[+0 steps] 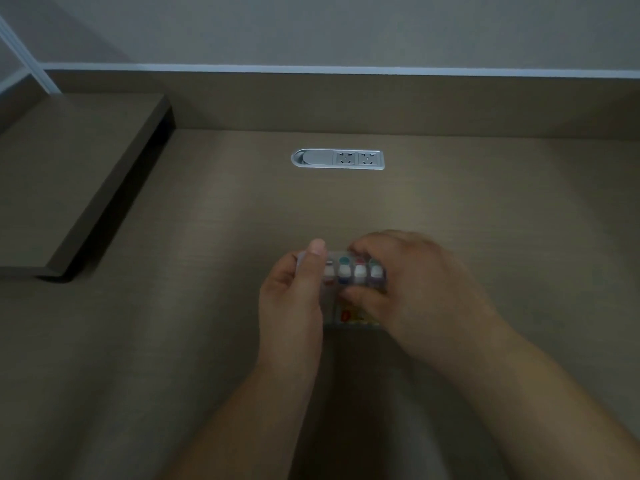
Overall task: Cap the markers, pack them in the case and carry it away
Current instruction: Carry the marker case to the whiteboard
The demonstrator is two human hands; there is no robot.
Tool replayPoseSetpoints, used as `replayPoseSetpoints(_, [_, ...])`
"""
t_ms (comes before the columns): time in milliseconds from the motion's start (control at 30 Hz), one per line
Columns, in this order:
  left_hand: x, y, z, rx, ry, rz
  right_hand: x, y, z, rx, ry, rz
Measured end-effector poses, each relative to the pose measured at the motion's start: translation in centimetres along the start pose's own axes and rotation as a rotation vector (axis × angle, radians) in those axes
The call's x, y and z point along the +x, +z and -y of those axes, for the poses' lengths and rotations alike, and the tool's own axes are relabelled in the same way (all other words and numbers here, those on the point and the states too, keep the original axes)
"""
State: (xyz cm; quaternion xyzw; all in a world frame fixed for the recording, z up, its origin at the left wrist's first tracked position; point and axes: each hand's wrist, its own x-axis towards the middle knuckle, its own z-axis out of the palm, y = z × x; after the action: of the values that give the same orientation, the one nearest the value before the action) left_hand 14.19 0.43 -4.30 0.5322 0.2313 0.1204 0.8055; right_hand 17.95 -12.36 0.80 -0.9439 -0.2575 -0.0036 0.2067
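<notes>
A clear plastic marker case (349, 315) lies on the desk between both hands. Several markers (351, 271) with white bodies and coloured ends sit side by side inside it. My left hand (294, 292) grips the case's left side, thumb up along its far left corner. From the right, my right hand (412, 285) holds the case with fingers curled over the markers' far ends and the thumb pressing on its front face. A red and yellow label shows through the case near its lower part. The hands hide the right part of the case.
The brown desk (207, 306) has a silver socket strip (337, 159) set into it beyond the hands. A raised shelf (69, 174) stands at the left. A back panel and the wall close the far edge.
</notes>
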Motion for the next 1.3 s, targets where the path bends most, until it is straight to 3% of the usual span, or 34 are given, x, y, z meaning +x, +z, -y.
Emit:
replayPoseSetpoints(100, [-0.5,-0.8,0.5,-0.049,-0.046,-0.014,-0.4,0.5,-0.4,0.177,0.069,-0.057])
replayPoseSetpoints(233, [-0.4,-1.6,0.9,-0.091,0.016,-0.111,-1.8,1.5,-1.0,0.770,0.295,-0.162])
replayPoseSetpoints(333, [-0.9,-1.7,0.6,-0.112,-0.030,-0.008,-2.9,3.0,-0.7,1.303,0.404,-0.179])
replayPoseSetpoints(400, [-1.2,-1.9,0.5,-0.075,-0.046,0.055,-3.5,4.1,-0.6,1.435,0.490,-0.192])
replayPoseSetpoints(500, [-1.3,-2.2,0.4,0.004,-0.038,0.161,-4.0,4.9,-1.1,1.377,0.584,-0.147])
replayPoseSetpoints(600, [-1.5,-2.0,0.0,0.102,-0.017,0.190,-4.3,4.2,-1.1,1.394,0.538,-0.121])
replayPoseSetpoints(800, [-2.9,-0.5,-3.8,0.195,-0.031,0.180,-4.3,0.8,1.6,1.395,0.487,-0.256])
replayPoseSetpoints(1133, [-9.3,2.5,-19.2,0.327,0.030,0.189,-5.7,-12.5,10.3,1.252,0.464,-0.352])
replayPoseSetpoints(1300, [-14.7,3.4,-26.5,0.362,0.060,0.278,-9.3,-19.1,15.3,1.183,0.472,-0.417])
